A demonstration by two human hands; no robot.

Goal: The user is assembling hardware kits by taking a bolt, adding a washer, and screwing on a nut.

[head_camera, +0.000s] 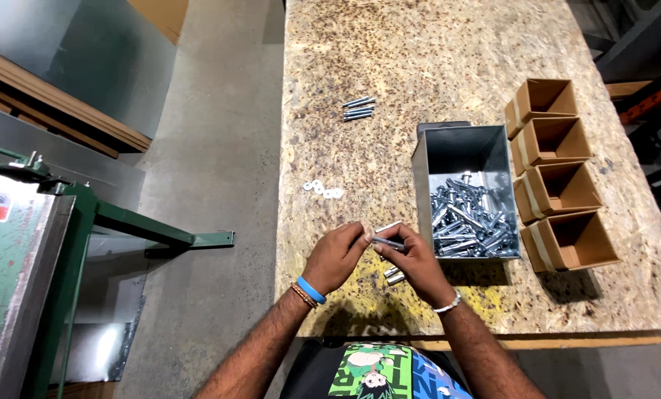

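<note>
My left hand [336,255] and my right hand [413,260] meet over the near part of the chipboard table [390,59]. Both pinch one silver bolt [387,241] held level between the fingertips. Just under my right hand, small metal sleeves [394,275] lie on the board. A grey metal bin [465,193] heaped with silver bolts stands right beside my right hand. A row of white washers [323,190] lies beyond my left hand. Farther back rests a small bundle of assembled bolts [358,108].
Several open brown cardboard boxes [556,174] stand in a column right of the bin. A green metal machine [27,258] stands on the concrete floor to the left. Sheet metal and boards lean at the far left.
</note>
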